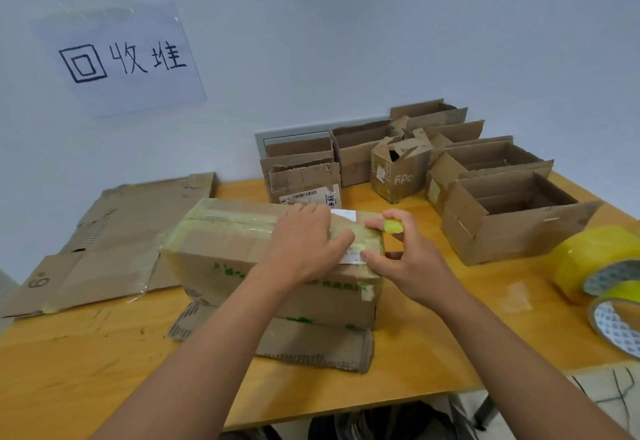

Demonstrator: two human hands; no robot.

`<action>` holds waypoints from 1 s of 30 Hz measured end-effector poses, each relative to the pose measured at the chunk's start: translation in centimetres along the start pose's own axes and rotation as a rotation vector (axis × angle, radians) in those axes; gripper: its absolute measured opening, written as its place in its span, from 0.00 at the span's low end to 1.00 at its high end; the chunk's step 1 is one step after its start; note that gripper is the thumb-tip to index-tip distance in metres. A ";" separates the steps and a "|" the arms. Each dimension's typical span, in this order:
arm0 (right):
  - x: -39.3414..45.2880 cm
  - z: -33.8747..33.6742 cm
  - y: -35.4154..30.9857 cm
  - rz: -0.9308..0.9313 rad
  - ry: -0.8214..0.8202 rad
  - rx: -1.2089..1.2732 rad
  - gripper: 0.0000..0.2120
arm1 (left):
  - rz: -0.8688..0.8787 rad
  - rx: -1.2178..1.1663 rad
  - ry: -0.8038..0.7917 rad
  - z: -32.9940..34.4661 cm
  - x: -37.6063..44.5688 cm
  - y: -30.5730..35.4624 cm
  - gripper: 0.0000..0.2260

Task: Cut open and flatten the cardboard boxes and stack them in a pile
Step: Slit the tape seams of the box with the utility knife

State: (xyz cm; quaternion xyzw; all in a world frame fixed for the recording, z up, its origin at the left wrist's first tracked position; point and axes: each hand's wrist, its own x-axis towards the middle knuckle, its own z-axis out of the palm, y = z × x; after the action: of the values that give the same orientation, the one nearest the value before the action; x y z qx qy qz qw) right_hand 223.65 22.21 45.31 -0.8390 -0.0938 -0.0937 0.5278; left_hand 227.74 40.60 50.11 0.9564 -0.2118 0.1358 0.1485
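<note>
A sealed, tape-wrapped box (273,259) sits in the middle of the worktop (433,346), resting on a flattened piece of cardboard (311,346). The left hand (304,242) lies flat and spread on the box top, likely to keep it from sliding. The right hand (401,249), just beside the box's right end, pinches a small yellow-green thing (393,226), perhaps a cutter or wadded tape; I cannot tell which. One flattened sheet (114,242) already lies to the left under the wall sign (121,58), seemingly the pile. Open boxes (485,204) wait behind, tape rolls (595,266) at the right.
</note>
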 end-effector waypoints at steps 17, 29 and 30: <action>-0.8 1.0 1.1 -0.058 0.059 0.342 0.23 | 0.164 -0.084 -0.068 1.7 0.9 4.2 0.13; -1.8 -1.5 1.6 -0.065 0.188 0.674 0.11 | -0.002 -0.055 0.183 2.5 0.4 4.0 0.17; -1.8 -1.8 1.7 -0.066 0.144 0.673 0.09 | 0.001 -0.078 0.196 2.4 0.4 4.1 0.16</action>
State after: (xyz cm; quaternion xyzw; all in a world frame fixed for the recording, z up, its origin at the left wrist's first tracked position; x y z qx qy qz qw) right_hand 222.28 19.78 44.19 -0.6055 -0.1088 -0.1334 0.7770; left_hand 226.70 36.12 48.94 0.9319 -0.2017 0.2206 0.2056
